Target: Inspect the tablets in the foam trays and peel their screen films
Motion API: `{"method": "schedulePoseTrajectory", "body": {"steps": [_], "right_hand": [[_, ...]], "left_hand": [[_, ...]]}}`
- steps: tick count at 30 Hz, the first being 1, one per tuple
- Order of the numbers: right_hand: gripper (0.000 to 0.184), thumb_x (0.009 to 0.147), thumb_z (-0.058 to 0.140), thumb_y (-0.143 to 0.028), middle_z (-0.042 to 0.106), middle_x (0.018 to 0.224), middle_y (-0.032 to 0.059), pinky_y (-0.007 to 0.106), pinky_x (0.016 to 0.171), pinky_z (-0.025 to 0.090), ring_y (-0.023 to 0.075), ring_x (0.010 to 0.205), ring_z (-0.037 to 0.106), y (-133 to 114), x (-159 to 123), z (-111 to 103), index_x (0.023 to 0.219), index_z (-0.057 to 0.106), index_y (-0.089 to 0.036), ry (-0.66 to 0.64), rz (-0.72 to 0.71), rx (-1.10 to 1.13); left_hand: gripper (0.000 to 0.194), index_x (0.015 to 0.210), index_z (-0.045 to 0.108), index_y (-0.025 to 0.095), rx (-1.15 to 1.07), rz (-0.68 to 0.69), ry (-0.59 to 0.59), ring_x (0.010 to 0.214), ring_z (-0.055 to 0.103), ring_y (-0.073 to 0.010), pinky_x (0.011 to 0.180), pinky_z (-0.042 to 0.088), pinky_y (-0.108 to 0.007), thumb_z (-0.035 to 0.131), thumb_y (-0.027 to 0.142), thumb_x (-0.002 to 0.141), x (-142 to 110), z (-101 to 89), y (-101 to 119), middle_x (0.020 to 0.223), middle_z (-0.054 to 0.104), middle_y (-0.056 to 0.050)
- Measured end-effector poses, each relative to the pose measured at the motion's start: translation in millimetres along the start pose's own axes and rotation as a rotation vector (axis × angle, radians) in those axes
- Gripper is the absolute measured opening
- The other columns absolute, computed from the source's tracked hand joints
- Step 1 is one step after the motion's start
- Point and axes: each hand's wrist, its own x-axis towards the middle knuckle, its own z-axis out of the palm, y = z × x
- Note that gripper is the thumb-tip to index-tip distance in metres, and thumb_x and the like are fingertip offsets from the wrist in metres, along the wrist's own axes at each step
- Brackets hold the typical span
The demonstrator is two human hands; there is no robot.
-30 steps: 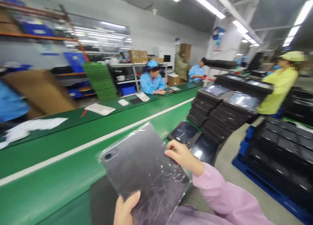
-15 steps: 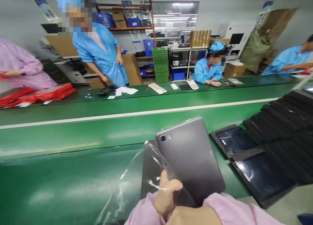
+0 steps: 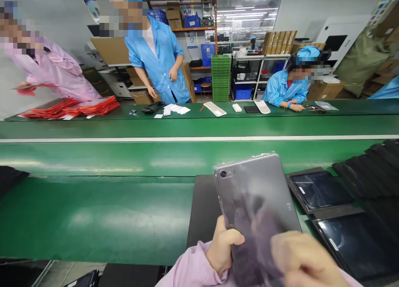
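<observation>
Left hand [image 3: 222,246] grips the grey tablet [image 3: 258,195], back showing, by its left edge; right hand [image 3: 307,258] blurred at its lower right, cannot tell whether gripping.

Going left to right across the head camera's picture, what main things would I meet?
Red pile → white papers → grey tablet in the left hand → dark-screened tablet at lower right.

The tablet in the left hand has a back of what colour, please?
The tablet has a grey back, seen best in the head view.
</observation>
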Motion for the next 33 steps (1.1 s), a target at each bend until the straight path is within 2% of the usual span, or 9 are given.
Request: {"method": "schedulePoseTrajectory", "body": {"steps": [4, 6, 11, 17, 19, 22, 27, 31, 33], "right_hand": [[0.024, 0.076, 0.063, -0.045, 0.054, 0.064, 0.0008, 0.022, 0.045, 0.043, 0.0129, 0.051, 0.050, 33.5, -12.3, -45.4, 0.074, 0.053, -0.022, 0.538, 0.421, -0.005], [0.042, 0.064, 0.069, -0.048, 0.060, 0.075, 0.0032, 0.024, 0.046, 0.046, 0.0137, 0.052, 0.052, 51.4, -13.9, -48.3, 0.093, 0.055, -0.022, 0.612, 0.539, -0.021], [0.042, 0.069, 0.060, -0.054, 0.067, 0.089, 0.0078, 0.033, 0.075, 0.051, 0.0226, 0.080, 0.062, 69.3, -6.5, -17.4, 0.094, 0.060, -0.020, 0.270, 0.711, 0.172], [0.047, 0.064, 0.066, -0.054, 0.069, 0.083, 0.0076, 0.033, 0.066, 0.050, 0.0238, 0.075, 0.065, 77.3, -10.4, -21.7, 0.092, 0.060, -0.017, 0.403, 0.817, 0.545], [0.046, 0.069, 0.061, -0.049, 0.069, 0.090, 0.0093, 0.033, 0.067, 0.051, 0.0250, 0.081, 0.065, 72.8, -12.6, -37.9, 0.102, 0.058, -0.017, 0.468, 0.804, 0.439], [0.050, 0.077, 0.049, -0.034, 0.068, 0.097, 0.0117, 0.036, 0.073, 0.051, 0.0269, 0.087, 0.065, 62.8, -4.9, -52.1, 0.123, 0.049, -0.015, 0.428, 0.817, -0.056], [0.057, 0.081, 0.036, -0.010, 0.063, 0.105, 0.0279, 0.042, 0.069, 0.051, 0.0325, 0.079, 0.067, 74.9, 30.1, -4.4, 0.136, 0.034, 0.003, 0.024, 0.967, -0.833], [0.050, 0.077, 0.037, -0.001, 0.030, 0.137, 0.0350, 0.046, 0.071, 0.051, 0.0364, 0.086, 0.066, 107.2, 46.0, 51.9, 0.126, 0.046, 0.004, -0.090, 0.913, -0.700], [0.038, 0.080, 0.040, -0.007, 0.042, 0.132, 0.0314, 0.043, 0.074, 0.051, 0.0331, 0.088, 0.066, 116.2, 47.2, 59.8, 0.114, 0.056, 0.000, -0.101, 0.882, -0.566]], "left_hand": [[0.035, 0.068, 0.055, 0.016, -0.029, -0.028, -0.012, 0.051, 0.053, -0.0171, 0.048, 0.040, -0.029, 0.050, 0.010, 0.034, 0.2, 1.1, 3.1, 0.053, 0.061, 0.000], [0.035, 0.070, 0.055, 0.015, -0.040, -0.035, -0.017, 0.052, 0.055, -0.0178, 0.049, 0.041, -0.030, 0.052, 0.009, 0.035, -0.4, 0.9, 5.6, 0.056, 0.062, -0.001], [0.037, 0.074, 0.057, 0.015, -0.020, -0.031, 0.071, 0.057, 0.061, -0.0216, 0.057, 0.047, -0.034, 0.073, 0.023, 0.042, -0.2, -8.3, 16.6, 0.062, 0.066, -0.003], [0.037, 0.078, 0.060, 0.015, 0.088, -0.028, 0.252, 0.047, 0.059, -0.0194, 0.047, 0.046, -0.029, 0.074, 0.022, 0.045, 3.0, -41.9, 42.9, 0.055, 0.064, -0.001], [0.031, 0.074, 0.059, 0.015, 0.094, 0.042, 0.377, 0.045, 0.058, -0.0179, 0.045, 0.045, -0.027, 0.070, 0.017, 0.045, 1.1, -55.8, 54.7, 0.054, 0.064, -0.001], [0.027, 0.070, 0.059, 0.015, 0.075, 0.146, 0.539, 0.042, 0.056, -0.0161, 0.043, 0.044, -0.025, 0.065, 0.012, 0.044, -4.5, -74.0, 70.4, 0.052, 0.063, 0.000], [0.023, 0.066, 0.055, 0.017, 0.051, 0.137, 0.629, 0.038, 0.052, -0.0145, 0.041, 0.042, -0.025, 0.057, 0.010, 0.045, -11.5, -81.9, 75.4, 0.047, 0.058, 0.003], [0.025, 0.066, 0.054, 0.017, 0.038, 0.062, 0.538, 0.043, 0.055, -0.0169, 0.043, 0.044, -0.027, 0.057, 0.013, 0.041, -10.8, -71.9, 62.6, 0.052, 0.061, 0.000], [0.030, 0.067, 0.056, 0.016, 0.016, 0.049, 0.463, 0.045, 0.056, -0.0192, 0.043, 0.044, -0.029, 0.055, 0.013, 0.037, -9.6, -66.1, 56.5, 0.054, 0.063, -0.002]]}}
